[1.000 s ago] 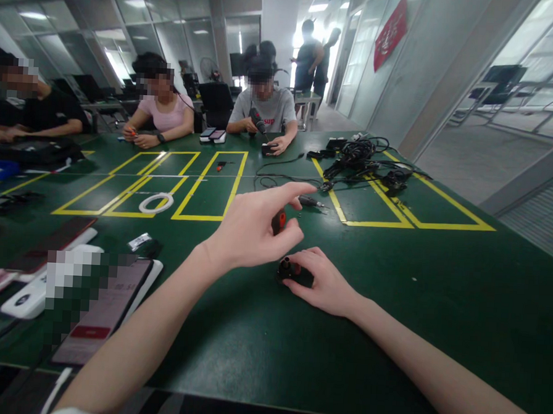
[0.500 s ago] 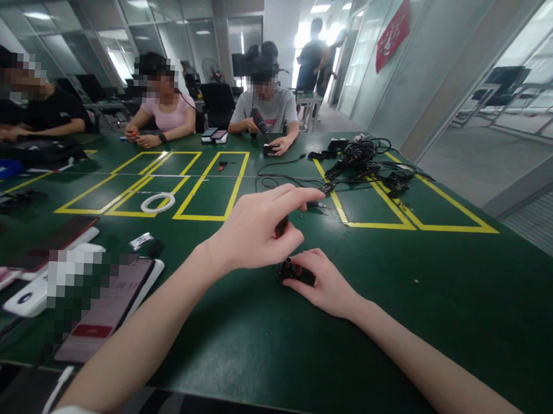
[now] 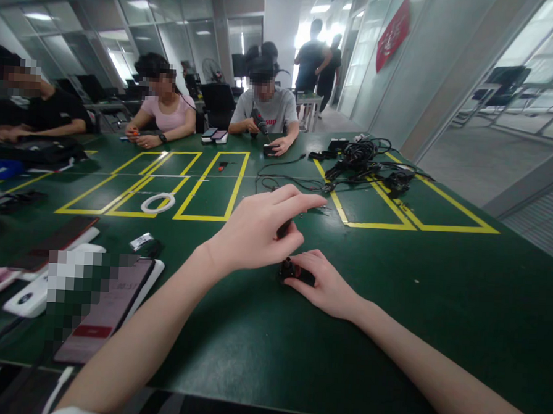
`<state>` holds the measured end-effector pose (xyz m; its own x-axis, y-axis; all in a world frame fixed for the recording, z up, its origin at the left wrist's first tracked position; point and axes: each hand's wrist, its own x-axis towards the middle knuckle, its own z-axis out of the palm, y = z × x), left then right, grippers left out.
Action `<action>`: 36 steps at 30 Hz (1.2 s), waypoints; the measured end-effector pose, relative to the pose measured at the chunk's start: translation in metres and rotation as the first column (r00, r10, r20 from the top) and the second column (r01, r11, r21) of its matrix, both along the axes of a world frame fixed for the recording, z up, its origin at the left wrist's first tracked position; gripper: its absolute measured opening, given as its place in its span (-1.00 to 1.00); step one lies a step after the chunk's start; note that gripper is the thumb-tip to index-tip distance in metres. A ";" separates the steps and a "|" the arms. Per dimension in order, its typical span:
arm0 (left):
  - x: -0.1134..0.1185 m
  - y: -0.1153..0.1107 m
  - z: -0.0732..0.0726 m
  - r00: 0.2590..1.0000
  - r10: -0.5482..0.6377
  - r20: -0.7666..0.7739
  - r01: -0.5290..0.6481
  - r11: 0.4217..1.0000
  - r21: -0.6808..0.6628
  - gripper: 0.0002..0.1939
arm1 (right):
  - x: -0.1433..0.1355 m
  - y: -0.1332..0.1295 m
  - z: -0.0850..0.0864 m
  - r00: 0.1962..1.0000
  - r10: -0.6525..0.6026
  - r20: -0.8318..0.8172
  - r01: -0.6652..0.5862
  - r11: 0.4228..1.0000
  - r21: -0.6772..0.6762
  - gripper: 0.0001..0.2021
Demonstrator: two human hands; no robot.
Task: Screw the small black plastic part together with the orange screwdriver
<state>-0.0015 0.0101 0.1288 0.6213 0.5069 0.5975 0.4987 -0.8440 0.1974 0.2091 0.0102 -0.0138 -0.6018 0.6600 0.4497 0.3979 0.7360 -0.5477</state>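
Note:
My right hand (image 3: 321, 282) holds a small black part (image 3: 289, 269) on the green table (image 3: 365, 372), thumb on its near side and fingers on its far side. A short dark cylinder stands up at the part's left end. Just above and to the left, my left hand (image 3: 261, 231) is closed around a dark object (image 3: 283, 229), mostly hidden by the fingers, with the index finger stretched out to the right. What that object is cannot be made out.
Phones (image 3: 108, 309) and a white device (image 3: 54, 282) lie at the left. A white ring (image 3: 158, 202) lies among yellow tape outlines. Tangled black cables (image 3: 360, 156) are at the back right. Across the table, a person in grey (image 3: 265, 110) holds a drill (image 3: 260, 121); others sit at the left.
The left index finger has dipped slightly. My right hand stays nearly still around the black part. In the background, a standing person has shifted.

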 end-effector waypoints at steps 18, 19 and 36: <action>-0.001 0.004 -0.005 0.999 -0.005 0.041 0.007 0.999 -0.039 -0.56 | -0.002 -0.004 0.009 0.995 -0.067 0.067 0.080 0.973 -0.217 -0.82; -0.001 0.005 -0.006 0.998 -0.014 0.062 0.018 0.999 -0.051 -0.59 | -0.002 -0.004 0.009 0.995 -0.068 0.071 0.083 0.972 -0.219 -0.82; 0.001 -0.002 0.008 0.904 0.017 0.428 0.336 0.592 -0.732 -0.85 | -0.003 -0.005 0.008 0.992 -0.079 0.095 0.098 0.972 -0.215 -0.77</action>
